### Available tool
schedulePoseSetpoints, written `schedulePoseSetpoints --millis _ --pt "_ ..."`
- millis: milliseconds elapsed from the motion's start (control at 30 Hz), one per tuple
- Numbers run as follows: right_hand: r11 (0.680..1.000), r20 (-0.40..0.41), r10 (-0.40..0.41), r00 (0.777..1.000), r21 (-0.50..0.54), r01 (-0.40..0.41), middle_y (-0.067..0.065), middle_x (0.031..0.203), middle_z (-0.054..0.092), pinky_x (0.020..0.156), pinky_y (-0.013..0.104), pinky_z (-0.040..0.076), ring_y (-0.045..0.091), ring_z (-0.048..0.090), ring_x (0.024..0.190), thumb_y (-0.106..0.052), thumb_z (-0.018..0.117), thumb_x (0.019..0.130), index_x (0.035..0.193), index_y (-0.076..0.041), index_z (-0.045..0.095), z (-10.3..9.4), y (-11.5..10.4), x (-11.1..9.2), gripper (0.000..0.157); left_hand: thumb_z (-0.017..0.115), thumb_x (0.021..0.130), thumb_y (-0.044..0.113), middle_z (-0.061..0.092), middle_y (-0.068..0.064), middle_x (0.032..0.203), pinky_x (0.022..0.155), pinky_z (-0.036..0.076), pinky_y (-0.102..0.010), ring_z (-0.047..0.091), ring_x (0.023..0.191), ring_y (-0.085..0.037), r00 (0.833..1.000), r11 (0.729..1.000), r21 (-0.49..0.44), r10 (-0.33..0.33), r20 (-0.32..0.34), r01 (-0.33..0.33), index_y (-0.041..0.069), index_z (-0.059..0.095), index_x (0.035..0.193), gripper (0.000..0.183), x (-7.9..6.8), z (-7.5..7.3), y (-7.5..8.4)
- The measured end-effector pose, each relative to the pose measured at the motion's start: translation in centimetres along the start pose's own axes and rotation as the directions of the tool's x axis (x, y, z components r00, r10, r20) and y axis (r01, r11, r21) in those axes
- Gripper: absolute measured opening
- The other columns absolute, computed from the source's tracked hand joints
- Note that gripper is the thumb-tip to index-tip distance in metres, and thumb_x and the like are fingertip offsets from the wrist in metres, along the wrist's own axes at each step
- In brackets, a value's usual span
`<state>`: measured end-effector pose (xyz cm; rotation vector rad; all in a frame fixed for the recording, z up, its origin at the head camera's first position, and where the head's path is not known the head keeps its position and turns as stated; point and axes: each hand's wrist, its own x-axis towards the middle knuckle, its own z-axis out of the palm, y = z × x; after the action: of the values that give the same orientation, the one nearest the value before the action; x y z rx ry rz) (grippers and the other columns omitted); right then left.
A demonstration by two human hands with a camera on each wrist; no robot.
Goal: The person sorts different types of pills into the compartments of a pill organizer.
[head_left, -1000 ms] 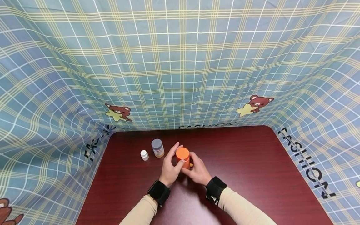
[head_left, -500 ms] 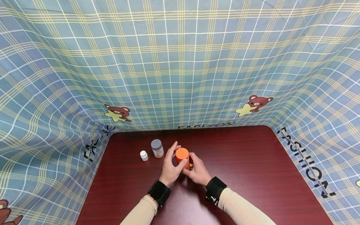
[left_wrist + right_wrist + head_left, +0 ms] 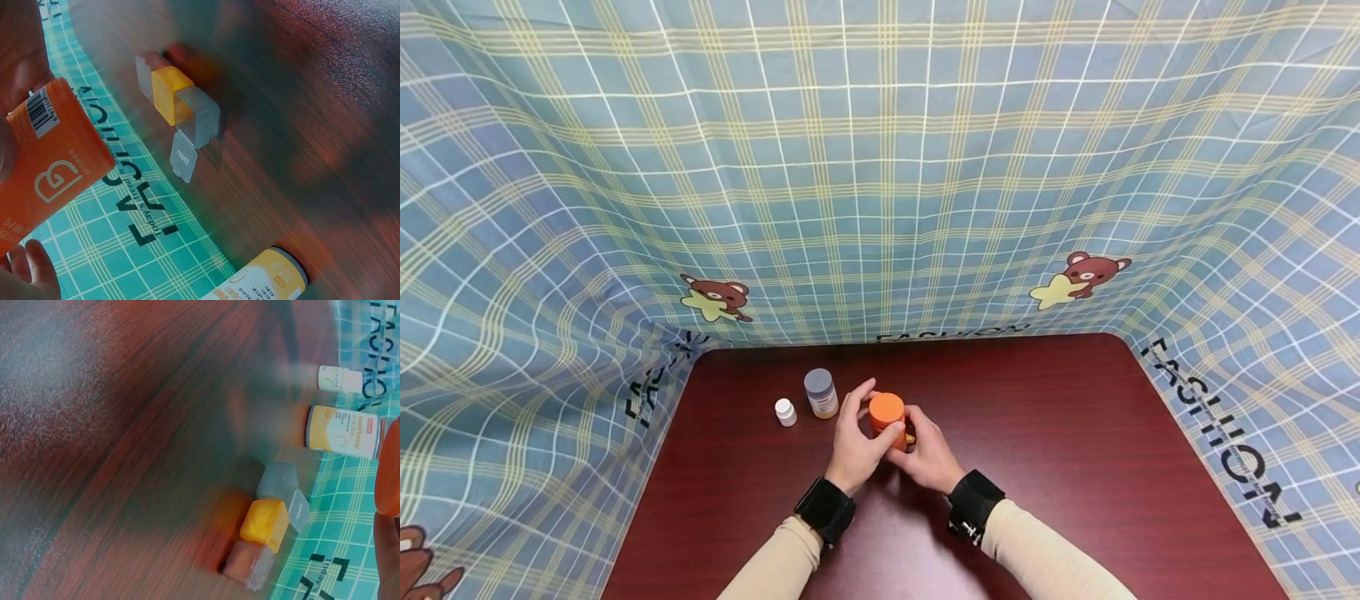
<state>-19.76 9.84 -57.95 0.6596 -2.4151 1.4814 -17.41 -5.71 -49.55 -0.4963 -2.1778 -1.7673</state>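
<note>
Both hands are around an upright orange bottle (image 3: 887,410) in the head view. My left hand (image 3: 856,450) is at its top, thumb across the front of the cap and fingers bent along the far left side. The right hand (image 3: 931,458) grips the body lower down on the right. In the left wrist view the orange bottle (image 3: 56,150) shows a barcode and a white logo. Beyond it on the table stands a small pill box (image 3: 172,90) with clear and yellow compartments, one clear lid hanging open. The head view shows only a yellow bit of it behind the bottle.
A grey-capped bottle (image 3: 821,395) with a yellow and white label stands left of the hands. Beside it is a small white bottle (image 3: 786,412). The dark red table (image 3: 1075,433) meets plaid cloth (image 3: 887,208) at the back and sides.
The left thumb has slid slightly right across the front of the orange cap, and the left fingers bend a little more. The right hand and the bottle stay about where they were.
</note>
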Motion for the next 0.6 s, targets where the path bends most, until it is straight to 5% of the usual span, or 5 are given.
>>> schedulePoseSetpoints --millis 167,233,467,600 --pt "1.0 -0.009 0.001 1.0 -0.018 -0.001 -0.006 0.107 0.06 0.077 0.041 0.053 0.011 0.059 0.091 -0.016 0.082 0.071 0.118 -0.017 0.053 0.1 0.2 0.1 0.055 0.068 0.081 -0.005 0.052 -0.028 0.13 0.099 0.035 -0.058 0.048 0.122 -0.039 0.998 0.998 -0.063 0.007 0.056 -0.003 -0.005 0.038 0.14 0.066 -0.1 -0.1 -0.3" --pt "1.0 -0.007 0.003 1.0 -0.017 -0.003 -0.006 0.108 0.06 0.078 0.041 0.053 0.011 0.059 0.092 -0.017 0.082 0.071 0.118 -0.017 0.053 0.1 0.3 0.1 0.056 0.068 0.079 -0.007 0.054 -0.028 0.129 0.098 0.034 -0.061 0.051 0.119 -0.039 0.999 0.997 -0.074 0.002 0.049 0.002 -0.004 0.04 0.138 0.066 -0.1 -0.1 -0.3" --pt "1.0 0.004 0.005 1.0 -0.008 -0.005 -0.004 0.109 0.061 0.081 0.046 0.052 0.013 0.059 0.094 -0.019 0.082 0.072 0.118 -0.017 0.052 0.0 0.1 0.1 0.055 0.082 0.074 0.012 0.057 -0.012 0.124 0.096 0.041 -0.05 0.054 0.112 -0.024 0.999 1.0 -0.005 -0.029 -0.018 0.029 0.01 0.047 0.138 0.073 -0.2 0.6 -4.1" --pt "0.999 0.001 -0.015 1.0 -0.028 0.015 -0.002 0.11 0.061 0.08 0.042 0.052 0.013 0.059 0.094 -0.02 0.082 0.072 0.12 -0.016 0.052 0.0 0.1 0.2 0.056 0.077 0.079 0.008 0.055 -0.016 0.131 0.098 0.039 -0.053 0.053 0.117 -0.027 0.999 0.999 -0.029 -0.031 0.015 0.031 0.006 0.04 0.142 0.074 -0.2 0.6 -4.0"
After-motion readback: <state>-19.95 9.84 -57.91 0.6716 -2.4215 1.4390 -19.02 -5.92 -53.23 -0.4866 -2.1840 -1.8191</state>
